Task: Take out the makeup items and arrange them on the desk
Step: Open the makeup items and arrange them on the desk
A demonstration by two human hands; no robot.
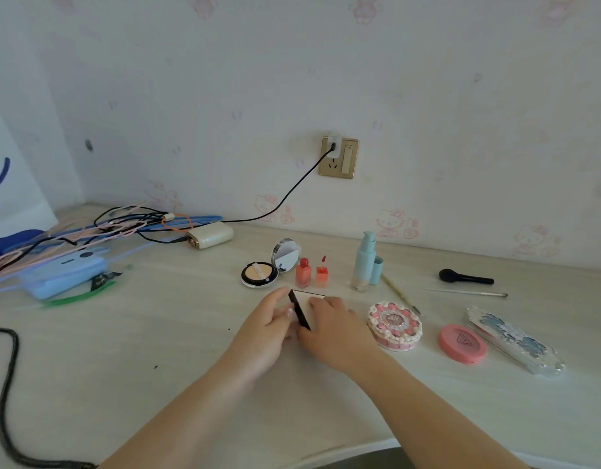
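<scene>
Both hands meet at the middle of the desk [157,350] on a small black-edged palette [302,304] with a white face. My left hand [268,330] grips its left edge and my right hand [336,330] covers its right side. Behind them stand an open powder compact [260,274] with its mirror up, a red bottle [303,273], a small red lip tint [322,274] and a pale blue pump bottle [364,262]. To the right lie a cake-shaped case [395,326], a pink round compact [462,343], a silver-blue palette [516,340] and a black brush [465,276].
A tangle of cables and hangers [89,231], a cream power bank [209,234] and a blue pouch [63,272] crowd the left back. A thick black cable [4,401] curls at the near left. Two thin tools [465,292] lie by the brush. A wall socket [338,157] is behind.
</scene>
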